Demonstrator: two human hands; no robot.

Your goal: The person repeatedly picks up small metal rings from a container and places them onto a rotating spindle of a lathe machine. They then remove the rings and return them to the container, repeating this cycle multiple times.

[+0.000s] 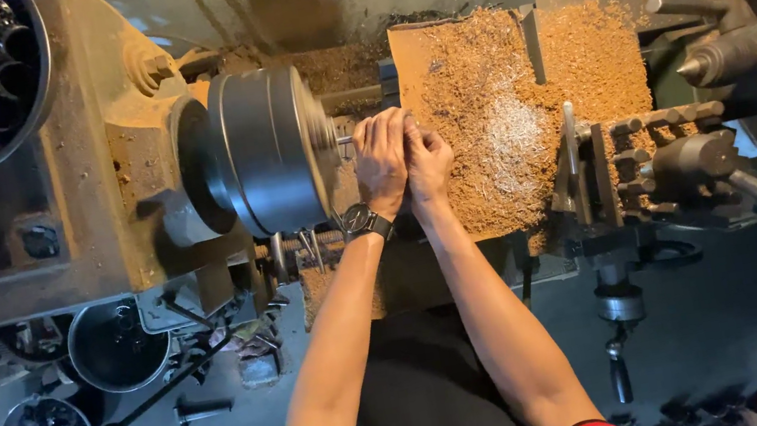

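Two hands at the big machine

Both arms reach straight out. The left hand (382, 157) and right hand (428, 162) press together, fingers curled tight beside the round metal drum (262, 150); what they pinch is hidden.

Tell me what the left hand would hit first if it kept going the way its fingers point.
Probably the shaving-covered lathe bed just beyond the fingertips; the left hand, pressed against the right hand, points away from the body, though depth is unclear from above.
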